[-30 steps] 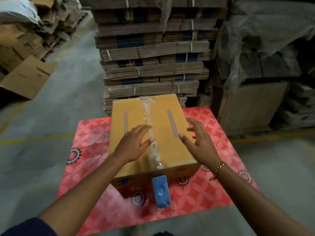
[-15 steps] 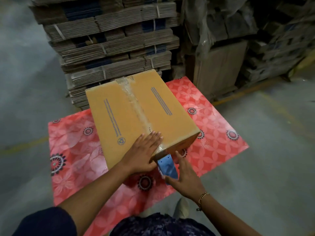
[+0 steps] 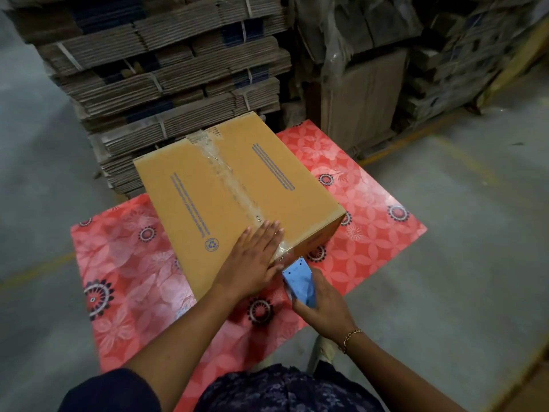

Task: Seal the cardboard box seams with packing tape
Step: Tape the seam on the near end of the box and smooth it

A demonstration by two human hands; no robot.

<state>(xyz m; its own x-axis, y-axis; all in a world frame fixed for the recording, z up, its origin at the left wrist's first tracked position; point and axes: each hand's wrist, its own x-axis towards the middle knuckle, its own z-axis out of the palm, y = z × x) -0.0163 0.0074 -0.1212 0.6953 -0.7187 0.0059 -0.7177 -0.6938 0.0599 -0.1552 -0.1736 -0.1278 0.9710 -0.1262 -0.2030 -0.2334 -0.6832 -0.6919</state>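
Note:
A closed brown cardboard box lies on a red flowered mat. A strip of clear packing tape runs along its top centre seam from the far edge to the near edge. My left hand lies flat, fingers together, on the near end of the tape at the box's edge. Just below that edge, my right hand grips a blue tape dispenser, whose toothed blade points up at the box. Clear tape stretches from the box edge to the blade.
Tall stacks of strapped flat cardboard stand right behind the box. Plastic-wrapped pallets and a brown carton stand at the back right. Grey concrete floor with yellow lines surrounds the mat.
My left hand slid down the taped seam to the box's near edge. My right hand left the box top and took hold of the blue dispenser hanging at the front. The view shifted left.

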